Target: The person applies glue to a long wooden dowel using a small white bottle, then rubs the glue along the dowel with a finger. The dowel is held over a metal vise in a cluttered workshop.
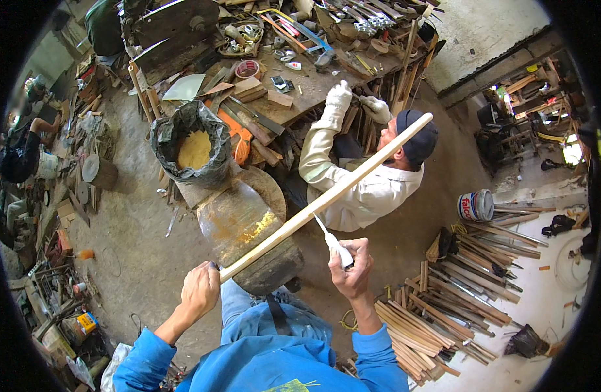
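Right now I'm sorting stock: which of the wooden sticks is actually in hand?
The long pale stick: left hand grips its lower end, off the floor, unlike the stick pile lying at right.

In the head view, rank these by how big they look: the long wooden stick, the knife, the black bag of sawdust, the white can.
Largest to smallest:
1. long wooden stick, held by the left hand
2. black bag of sawdust
3. knife in the right hand and white can: look alike, and the knife is nearer the camera, so unranked.
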Available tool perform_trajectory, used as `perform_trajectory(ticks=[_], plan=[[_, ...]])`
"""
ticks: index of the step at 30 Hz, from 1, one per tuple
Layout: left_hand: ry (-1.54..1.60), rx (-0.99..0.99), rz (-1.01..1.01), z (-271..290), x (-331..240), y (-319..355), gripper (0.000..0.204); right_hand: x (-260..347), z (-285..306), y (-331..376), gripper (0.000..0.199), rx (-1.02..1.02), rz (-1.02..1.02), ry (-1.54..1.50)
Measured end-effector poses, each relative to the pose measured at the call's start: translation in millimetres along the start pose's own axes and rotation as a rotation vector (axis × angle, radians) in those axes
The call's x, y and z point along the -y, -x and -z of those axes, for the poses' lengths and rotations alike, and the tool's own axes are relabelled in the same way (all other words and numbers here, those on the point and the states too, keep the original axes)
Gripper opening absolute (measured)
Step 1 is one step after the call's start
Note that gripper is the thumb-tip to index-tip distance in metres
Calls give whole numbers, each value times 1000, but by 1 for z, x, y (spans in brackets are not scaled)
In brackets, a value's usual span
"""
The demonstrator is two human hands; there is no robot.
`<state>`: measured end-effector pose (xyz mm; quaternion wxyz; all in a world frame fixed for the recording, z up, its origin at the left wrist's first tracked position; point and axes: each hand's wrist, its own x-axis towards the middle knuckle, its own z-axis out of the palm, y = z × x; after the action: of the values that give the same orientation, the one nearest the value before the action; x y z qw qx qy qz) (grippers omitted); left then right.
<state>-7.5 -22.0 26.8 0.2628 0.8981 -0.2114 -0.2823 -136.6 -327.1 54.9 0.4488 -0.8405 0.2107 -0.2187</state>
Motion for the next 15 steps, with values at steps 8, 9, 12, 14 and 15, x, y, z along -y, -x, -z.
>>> perform_trajectory(ticks=[8,9,12,14,15], plan=[[-15,-8,-6,2,-4,-1,39,-9,14,-11,26,-120,-12,-62],[-30,-11,-5,2,-4,-1,39,-13,19,-17,28,-181,-62,-8],[-37,-14,-5,2,-5,-1,38,-21,30,-29,25,-100,-64,-39],[-48,-11,-19,2,-3,-1,37,-23,32,-34,25,-77,-11,-9],[-45,1,-7,1,-2,0,38,-23,32,-35,24,-64,7,-3]])
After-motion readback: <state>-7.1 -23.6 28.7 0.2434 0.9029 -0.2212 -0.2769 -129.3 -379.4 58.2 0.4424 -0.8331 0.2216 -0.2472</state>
